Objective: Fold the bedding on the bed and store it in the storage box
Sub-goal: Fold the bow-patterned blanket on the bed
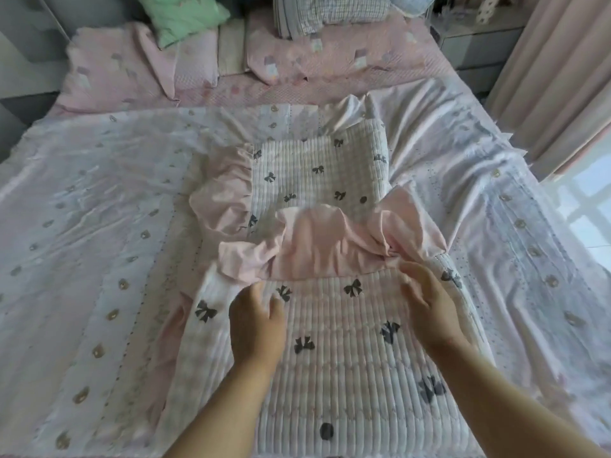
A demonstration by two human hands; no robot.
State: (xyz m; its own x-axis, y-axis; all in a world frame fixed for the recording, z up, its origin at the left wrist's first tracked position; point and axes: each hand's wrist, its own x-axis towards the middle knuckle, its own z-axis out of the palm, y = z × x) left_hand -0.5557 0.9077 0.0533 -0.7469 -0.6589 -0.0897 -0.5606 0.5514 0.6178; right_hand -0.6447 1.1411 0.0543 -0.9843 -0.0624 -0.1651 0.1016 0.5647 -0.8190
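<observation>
A green pillow (185,18) lies at the head of the bed, left of a checked pillow (330,11). Pink curtains (558,77) hang along the right side. Grey drawers (479,51) stand behind them, partly hidden.

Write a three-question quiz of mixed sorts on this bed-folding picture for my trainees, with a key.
1. True or false: both hands rest on the quilted bow-print cover.
2. What colour is its ruffle? A pink, B blue, C green.
3. Which hand is at the bunched right corner of the ruffle?

Key
1. True: left hand, right hand.
2. A.
3. The right hand.
</observation>
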